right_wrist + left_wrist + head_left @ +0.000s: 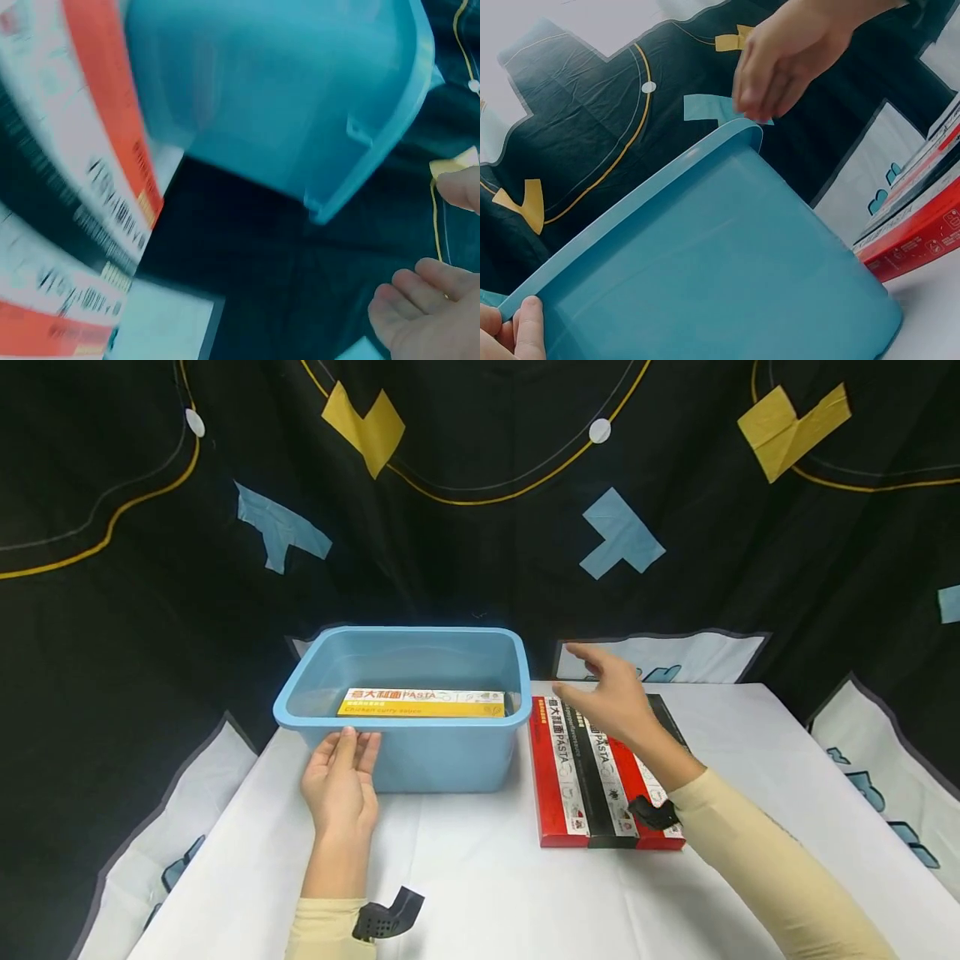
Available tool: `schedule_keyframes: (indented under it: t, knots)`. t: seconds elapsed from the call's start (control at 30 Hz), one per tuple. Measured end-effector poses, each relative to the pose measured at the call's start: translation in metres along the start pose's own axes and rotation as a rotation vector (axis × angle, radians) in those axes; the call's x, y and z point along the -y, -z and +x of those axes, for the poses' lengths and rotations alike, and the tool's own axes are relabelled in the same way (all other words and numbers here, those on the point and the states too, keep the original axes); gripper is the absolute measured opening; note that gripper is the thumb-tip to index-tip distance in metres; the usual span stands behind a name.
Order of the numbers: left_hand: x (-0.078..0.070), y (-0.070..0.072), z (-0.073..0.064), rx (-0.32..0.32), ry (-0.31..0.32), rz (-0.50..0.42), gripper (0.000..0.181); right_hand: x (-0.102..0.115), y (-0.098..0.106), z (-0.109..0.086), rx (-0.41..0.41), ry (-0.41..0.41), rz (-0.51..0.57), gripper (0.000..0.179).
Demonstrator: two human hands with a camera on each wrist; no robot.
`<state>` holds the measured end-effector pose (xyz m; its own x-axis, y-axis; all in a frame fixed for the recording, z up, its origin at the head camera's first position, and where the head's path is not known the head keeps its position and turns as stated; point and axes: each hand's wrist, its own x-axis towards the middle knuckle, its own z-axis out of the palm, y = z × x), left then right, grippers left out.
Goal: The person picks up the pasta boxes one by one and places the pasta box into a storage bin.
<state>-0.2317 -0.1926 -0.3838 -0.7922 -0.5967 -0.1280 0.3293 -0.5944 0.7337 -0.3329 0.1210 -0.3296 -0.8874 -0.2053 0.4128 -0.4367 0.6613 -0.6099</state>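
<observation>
A light blue plastic bin (435, 758) stands on the table. Inside it lies a yellow and white pasta box (423, 703), marked chicken curry sauce. My left hand (341, 781) holds the bin's front rim near its left corner, its fingertips tucked at the lip in the left wrist view. To the right of the bin, red and black pasta boxes (558, 777) lie side by side. Above their far part is my right hand (611, 693), thumb and fingers spread apart with nothing between them. My right forearm partly covers the boxes in the head view.
A white cloth covers the table (465, 868). Behind it hangs a black curtain (465, 568) with yellow and blue patches. Black wrist straps (386, 918) show on both sleeves.
</observation>
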Motion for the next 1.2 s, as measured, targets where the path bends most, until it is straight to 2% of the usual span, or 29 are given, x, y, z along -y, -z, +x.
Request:
schedule_keyframes:
  t: [0.13, 0.33, 0.5, 0.63, 0.77, 0.9, 1.1, 1.2]
  knots:
    - [0.000, 0.001, -0.001, 0.002, 0.001, 0.007, 0.036, -0.024, 0.022, -0.024, -0.027, -0.028, -0.042, 0.065]
    - [0.000, 0.002, -0.003, 0.011, -0.003, 0.008, 0.037, -0.057, 0.046, -0.065, -0.032, -0.161, -0.149, 0.072]
    - [0.001, 0.004, -0.005, 0.007, 0.002, 0.023, 0.038, -0.093, 0.046, -0.103, -0.025, -0.169, -0.222, 0.073]
    - [0.001, 0.003, -0.006, 0.005, 0.004, 0.023, 0.039, -0.119, 0.042, -0.126, 0.054, -0.200, -0.257, 0.071]
    - [-0.001, 0.003, -0.005, 0.004, 0.007, 0.015, 0.038, -0.134, 0.044, -0.137, 0.159, -0.262, -0.274, 0.073]
    - [-0.002, 0.003, -0.004, 0.004, 0.006, 0.003, 0.035, -0.141, 0.049, -0.140, 0.230, -0.311, -0.268, 0.079]
    - [-0.001, 0.004, -0.004, 0.002, 0.005, -0.003, 0.035, -0.146, 0.060, -0.138, 0.279, -0.379, -0.291, 0.086]
    - [-0.001, 0.003, -0.003, 0.007, 0.002, -0.007, 0.036, -0.148, 0.066, -0.141, 0.283, -0.439, -0.335, 0.080]
